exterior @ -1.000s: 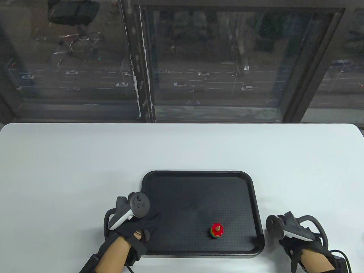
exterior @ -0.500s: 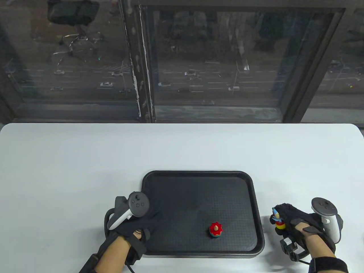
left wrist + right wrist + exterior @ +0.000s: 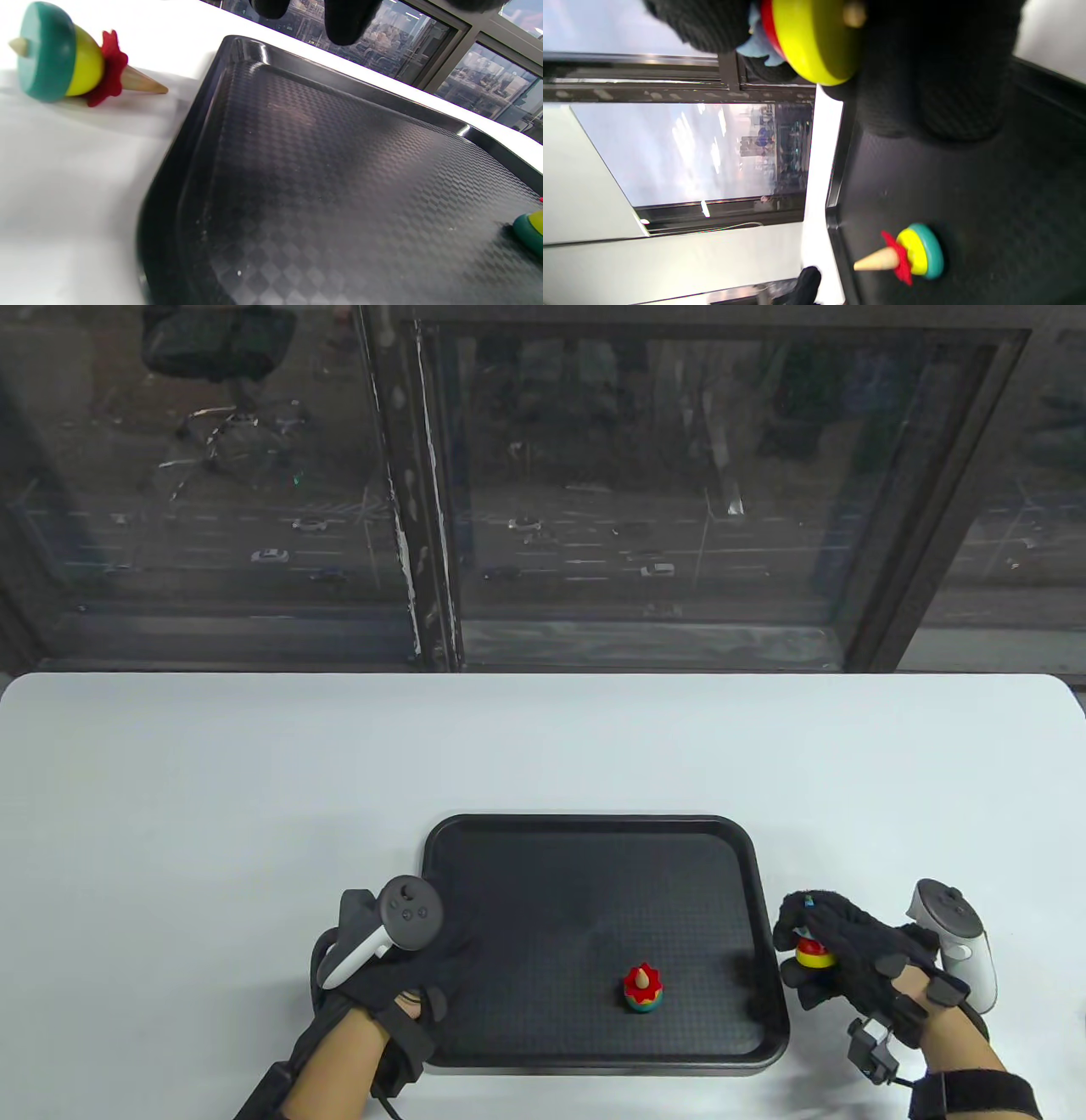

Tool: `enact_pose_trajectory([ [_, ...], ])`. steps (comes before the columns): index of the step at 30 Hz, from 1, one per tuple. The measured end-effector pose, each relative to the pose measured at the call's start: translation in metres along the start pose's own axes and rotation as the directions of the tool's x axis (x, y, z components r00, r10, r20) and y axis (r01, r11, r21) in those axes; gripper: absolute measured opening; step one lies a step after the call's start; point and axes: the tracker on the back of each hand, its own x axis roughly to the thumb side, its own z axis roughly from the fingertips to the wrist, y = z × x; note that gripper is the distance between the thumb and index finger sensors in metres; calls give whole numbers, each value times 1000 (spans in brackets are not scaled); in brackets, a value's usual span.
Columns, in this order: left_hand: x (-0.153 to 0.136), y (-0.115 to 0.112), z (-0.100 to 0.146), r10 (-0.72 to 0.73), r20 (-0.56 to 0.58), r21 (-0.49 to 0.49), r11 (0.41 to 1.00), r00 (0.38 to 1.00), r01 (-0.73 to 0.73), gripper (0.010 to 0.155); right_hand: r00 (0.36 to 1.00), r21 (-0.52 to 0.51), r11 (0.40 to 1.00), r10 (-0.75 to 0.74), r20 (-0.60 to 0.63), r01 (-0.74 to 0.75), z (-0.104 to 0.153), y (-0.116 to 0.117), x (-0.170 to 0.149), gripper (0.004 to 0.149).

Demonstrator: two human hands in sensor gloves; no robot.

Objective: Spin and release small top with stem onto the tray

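White table [image 3: 254,780], window [image 3: 645,475] behind it.

No readable text, no labels or brands, no numbers, no signs on anything in view

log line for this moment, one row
right hand: grips small top beside tray | left hand: rests on tray edge | second top: upright on tray | spin: not yet

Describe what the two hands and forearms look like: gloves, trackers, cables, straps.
Both the left hand and the right hand wear black fabric gloves. A tracker with a dark grey round head and white handle sits on each back. Black cables loop by the wrists, small black modules clip on near them, and a black strap wraps the right forearm. Forearms are otherwise bare.
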Motion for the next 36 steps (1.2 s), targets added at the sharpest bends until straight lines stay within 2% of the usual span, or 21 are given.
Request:
enact_pose_trajectory([
  [2, 0, 0, 0, 1, 2, -1, 1000, 1000, -1, 77, 988, 4, 990, 140, 57, -141, -1, 7, 15, 43],
  [4, 0, 0, 0, 1, 3, -1, 1000, 1000, -1, 76, 913, -141, 908, 405, 58, -394, -1, 13, 33, 43],
  [5, 0, 0, 0, 2, 3, -2, 1000, 1000, -2, 77, 836, -207, 827, 544, 67, -522, -2, 18, 44, 42],
  [7, 0, 1, 0, 2, 4, -4, 1000, 1000, -2, 77, 702, -238, 701, 706, 98, -672, -4, 31, 62, 43],
  [10, -1, 1, 0, 6, 5, -5, 1000, 1000, -6, 76, 564, -218, 580, 814, 138, -784, -9, 55, 79, 41],
  [11, -1, 1, 0, 8, 5, -6, 1000, 1000, -8, 76, 497, -221, 519, 855, 149, -826, -11, 64, 84, 41],
  [13, -1, 1, 0, 11, 6, -6, 1000, 1000, -11, 76, 313, -246, 348, 934, 169, -905, -16, 85, 92, 42],
  [15, -1, 1, 0, 10, 7, -5, 1000, 1000, -10, 76, 66, -263, 116, 980, 190, -958, -25, 111, 98, 43],
  [17, -1, 1, 0, 9, 9, -5, 1000, 1000, -8, 76, -49, -258, 12, 972, 229, -966, -35, 128, 99, 42],
  [18, 0, 1, 0, 7, 10, -5, 1000, 1000, -7, 75, -91, -261, -19, 960, 265, -965, -43, 140, 99, 42],
  [21, 0, 1, 0, 3, 13, -3, 1000, 1000, -3, 75, -178, -325, -75, 937, 302, -943, -59, 160, 97, 42],
  [24, 0, 2, 0, 4, 17, -2, 1000, 1000, -4, 75, -117, -299, -23, 946, 301, -954, -76, 166, 94, 42],
  [26, 0, 3, 0, 10, 19, 2, 1000, 1000, -10, 75, -142, -302, -47, 944, 299, -952, -84, 168, 91, 42],
  [28, -1, 3, 0, 20, 20, 5, 1000, 1000, -21, 75, -215, -323, -110, 927, 308, -940, -89, 171, 87, 41],
  [30, -1, 3, 0, 24, 16, 2, 1000, 1000, -24, 75, -228, -330, -113, 916, 331, -937, -93, 172, 85, 41],
  [34, -2, 4, 0, 33, 10, 0, 999, 999, -33, 75, -201, -328, -83, 917, 345, -941, -98, 169, 86, 40],
  [36, -2, 5, 0, 41, 10, 0, 999, 999, -41, 75, -229, -356, -100, 911, 343, -929, -98, 167, 85, 40],
])
